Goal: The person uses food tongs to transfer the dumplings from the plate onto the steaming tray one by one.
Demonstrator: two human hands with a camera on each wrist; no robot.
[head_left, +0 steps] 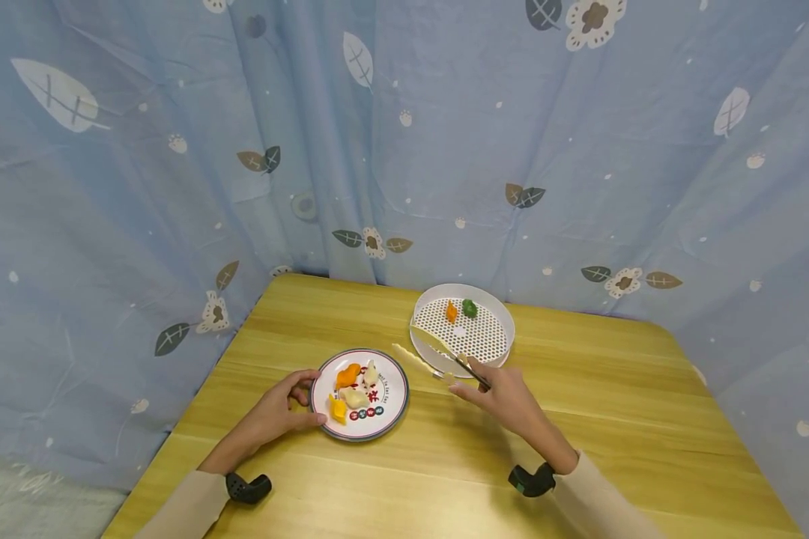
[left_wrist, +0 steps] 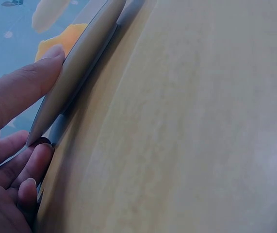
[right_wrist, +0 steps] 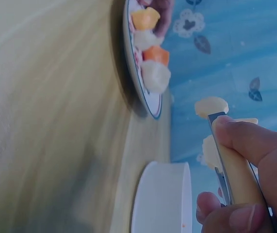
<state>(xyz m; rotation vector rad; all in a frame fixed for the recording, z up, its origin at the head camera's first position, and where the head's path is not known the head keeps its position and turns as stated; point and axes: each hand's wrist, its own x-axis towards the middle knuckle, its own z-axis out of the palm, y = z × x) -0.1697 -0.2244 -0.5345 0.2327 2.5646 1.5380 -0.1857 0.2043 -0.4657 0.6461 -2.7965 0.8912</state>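
Observation:
My left hand [head_left: 283,408] grips the left rim of a round white plate [head_left: 394,393], thumb on top and fingers curled at its edge. On the plate lie two white dumplings [head_left: 355,398], an orange dumpling [head_left: 347,376] and a yellow-orange dumpling [head_left: 338,409]. In my right hand [head_left: 505,397] is a pair of tongs [right_wrist: 237,177], pinched between thumb and fingers. The tongs' arms point up and left, spread apart, with nothing visible between their tips. They hover at the near left edge of a white perforated steamer tray [head_left: 495,329], which holds an orange dumpling [head_left: 452,311] and a green dumpling [head_left: 470,308].
The plate and steamer tray stand on a yellow wooden table [head_left: 613,404], the tray farther back and to the right. A blue patterned curtain [head_left: 445,150] hangs behind the table and along its sides. Each wrist wears a black device [head_left: 532,480].

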